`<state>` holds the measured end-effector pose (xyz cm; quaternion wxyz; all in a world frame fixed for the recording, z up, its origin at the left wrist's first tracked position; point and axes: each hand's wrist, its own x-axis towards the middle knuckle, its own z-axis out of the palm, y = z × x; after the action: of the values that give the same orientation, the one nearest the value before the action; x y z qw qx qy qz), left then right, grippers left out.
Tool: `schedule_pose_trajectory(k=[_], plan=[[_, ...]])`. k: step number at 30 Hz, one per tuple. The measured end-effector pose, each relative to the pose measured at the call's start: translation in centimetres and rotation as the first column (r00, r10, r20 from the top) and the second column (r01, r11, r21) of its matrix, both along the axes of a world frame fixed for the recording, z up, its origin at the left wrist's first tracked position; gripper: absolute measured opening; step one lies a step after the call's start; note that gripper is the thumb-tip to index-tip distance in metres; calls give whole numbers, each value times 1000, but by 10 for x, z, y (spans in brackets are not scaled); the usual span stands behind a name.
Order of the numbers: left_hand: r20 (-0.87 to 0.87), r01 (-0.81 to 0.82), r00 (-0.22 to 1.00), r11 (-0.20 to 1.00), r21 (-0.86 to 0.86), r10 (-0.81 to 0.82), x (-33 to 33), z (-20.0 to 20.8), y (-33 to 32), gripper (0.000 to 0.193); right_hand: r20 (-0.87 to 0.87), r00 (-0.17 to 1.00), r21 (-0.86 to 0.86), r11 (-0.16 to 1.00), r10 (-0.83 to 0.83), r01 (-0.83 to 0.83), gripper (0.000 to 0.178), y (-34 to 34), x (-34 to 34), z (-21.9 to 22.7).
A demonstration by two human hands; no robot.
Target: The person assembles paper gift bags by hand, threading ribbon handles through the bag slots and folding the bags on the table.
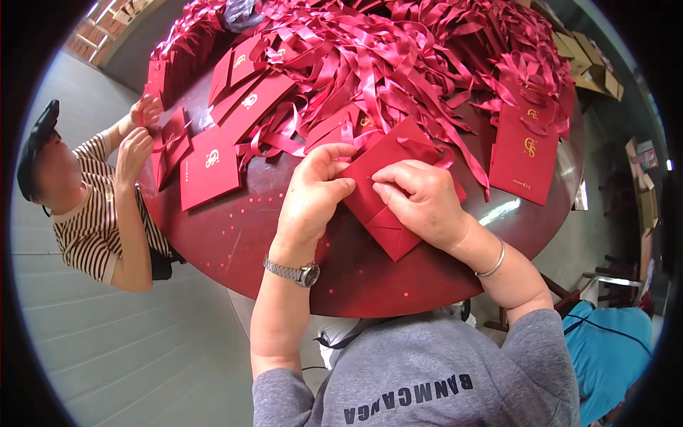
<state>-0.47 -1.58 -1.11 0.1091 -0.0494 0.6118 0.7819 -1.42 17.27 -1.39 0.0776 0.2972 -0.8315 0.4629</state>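
A red paper gift bag lies flat and slanted in front of me, its folded bottom toward me. My left hand grips the bag's left edge between thumb and curled fingers. Over the bag's face, my right hand is closed in a pinch beside a small mark on the paper; what its fingertips hold is too small to make out. Red satin ribbon runs over the bag's upper part, just behind my right knuckles.
A big heap of red ribbons on red bags covers the far side of the round table. Finished-looking bags lie left and right. Small red dots are scattered nearby. At the left, a person handles another bag.
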Motion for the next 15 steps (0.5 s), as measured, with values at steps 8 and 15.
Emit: schedule_pose_trajectory(k=[8, 15], plan=[[-222, -169, 972, 881, -442, 75, 6, -8, 23, 49, -29, 997, 48, 996, -78, 79, 9, 0, -9, -5], [-308, -244, 945, 869, -430, 112, 5, -20, 26, 43, 80, 993, 7, 996, -87, 86, 7, -4, -11, -5]])
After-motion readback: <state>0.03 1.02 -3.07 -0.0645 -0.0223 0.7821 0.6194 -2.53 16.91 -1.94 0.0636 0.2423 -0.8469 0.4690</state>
